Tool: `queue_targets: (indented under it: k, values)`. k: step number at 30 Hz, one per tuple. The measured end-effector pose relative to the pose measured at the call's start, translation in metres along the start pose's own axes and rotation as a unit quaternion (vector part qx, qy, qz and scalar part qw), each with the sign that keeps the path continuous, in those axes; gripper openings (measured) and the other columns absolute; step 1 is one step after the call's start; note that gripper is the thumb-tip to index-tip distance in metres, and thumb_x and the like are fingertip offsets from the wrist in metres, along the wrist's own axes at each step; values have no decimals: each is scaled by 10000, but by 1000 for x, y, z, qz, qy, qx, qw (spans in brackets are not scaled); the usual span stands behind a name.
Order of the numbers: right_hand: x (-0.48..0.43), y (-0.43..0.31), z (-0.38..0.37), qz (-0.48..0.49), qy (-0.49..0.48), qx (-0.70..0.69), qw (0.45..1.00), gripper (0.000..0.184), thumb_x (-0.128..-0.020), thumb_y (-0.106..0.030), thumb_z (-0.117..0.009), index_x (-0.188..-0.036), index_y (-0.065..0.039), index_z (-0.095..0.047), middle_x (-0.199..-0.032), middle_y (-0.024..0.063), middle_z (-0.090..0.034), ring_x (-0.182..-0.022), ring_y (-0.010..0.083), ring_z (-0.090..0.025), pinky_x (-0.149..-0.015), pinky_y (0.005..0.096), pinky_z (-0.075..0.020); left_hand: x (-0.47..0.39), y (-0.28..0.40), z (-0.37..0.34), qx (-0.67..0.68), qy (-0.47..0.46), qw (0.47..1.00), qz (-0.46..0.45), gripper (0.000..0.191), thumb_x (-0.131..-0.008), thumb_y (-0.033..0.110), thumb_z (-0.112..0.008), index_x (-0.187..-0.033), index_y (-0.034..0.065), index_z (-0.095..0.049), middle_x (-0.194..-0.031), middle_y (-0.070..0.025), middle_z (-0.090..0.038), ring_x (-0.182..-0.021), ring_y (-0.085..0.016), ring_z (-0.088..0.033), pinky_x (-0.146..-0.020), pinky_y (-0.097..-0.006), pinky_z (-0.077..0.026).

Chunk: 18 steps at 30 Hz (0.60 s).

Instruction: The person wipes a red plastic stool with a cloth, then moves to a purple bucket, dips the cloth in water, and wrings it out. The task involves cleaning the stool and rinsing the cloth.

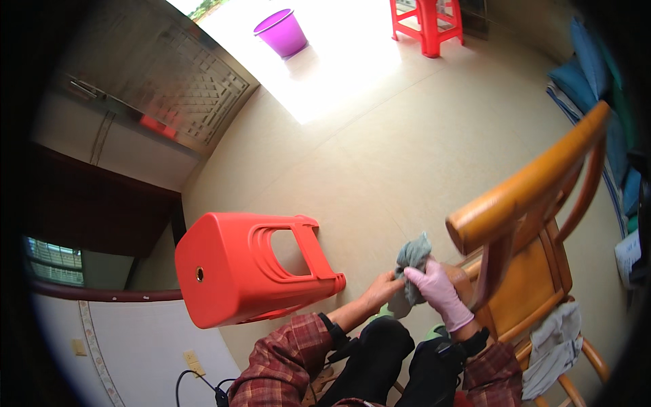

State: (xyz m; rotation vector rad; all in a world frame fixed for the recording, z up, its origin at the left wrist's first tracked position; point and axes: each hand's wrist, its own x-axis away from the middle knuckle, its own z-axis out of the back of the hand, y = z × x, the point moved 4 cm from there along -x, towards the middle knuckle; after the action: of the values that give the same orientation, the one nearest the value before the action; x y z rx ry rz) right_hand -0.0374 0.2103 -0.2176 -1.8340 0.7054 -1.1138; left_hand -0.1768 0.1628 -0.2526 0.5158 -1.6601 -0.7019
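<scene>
A grey-green cloth [414, 254] is bunched between my two hands, above the tiled floor in front of my knees. My bare left hand [382, 293] grips it from the left, its fingertips partly hidden by the folds. On my right hand [438, 291] is a pink rubber glove, and its fingers pinch the cloth from the other side. Close to the right hand stands a wooden chair [529, 274] with a thick, rounded top rail. A red plastic stool [239, 269] appears to my left, apart from the left hand.
A whitish cloth [552, 351] hangs over the chair's lower side. Beyond, a purple bucket [283, 34] and another red stool [430, 28] stand near the bright doorway. Blue cushions [580, 79] and a white container [629, 259] line the right. A patterned metal door [173, 66] is upper left.
</scene>
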Motion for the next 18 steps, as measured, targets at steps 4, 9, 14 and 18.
queue_targets:
  k: [4,9,14,18]
  values:
    - [6,22,1,-69,3,16,997,253,-876,-75,-578,-1111,8,-626,-964,36,-665,-796,107,-607,-718,251,-504,17,2,9,77,10,997,16,166,-865,188,-632,-915,32,-658,-816,7,-648,-681,-67,-579,-621,-227,-467]
    - [43,0,-25,-125,-31,35,991,258,-873,-99,-583,-1105,-3,-647,-967,46,-675,-864,101,-601,-765,253,-492,86,57,20,166,6,986,13,196,-839,125,-620,-991,2,-634,-892,-29,-658,-781,-102,-611,-718,-251,-499]
    - [79,-102,-80,-87,-48,119,988,300,-832,-198,-594,-1018,34,-633,-909,204,-675,-900,308,-665,-804,388,-506,171,162,40,234,8,972,-11,363,-760,40,-572,-1119,-11,-584,-978,-71,-656,-840,-162,-641,-791,-283,-524]
    - [62,-192,-110,-99,-101,58,988,294,-831,-190,-606,-1007,42,-639,-865,129,-679,-816,189,-639,-742,327,-508,230,258,82,315,-48,940,-122,488,-729,48,-543,-1211,-23,-516,-1069,-150,-635,-916,-259,-661,-807,-394,-571]
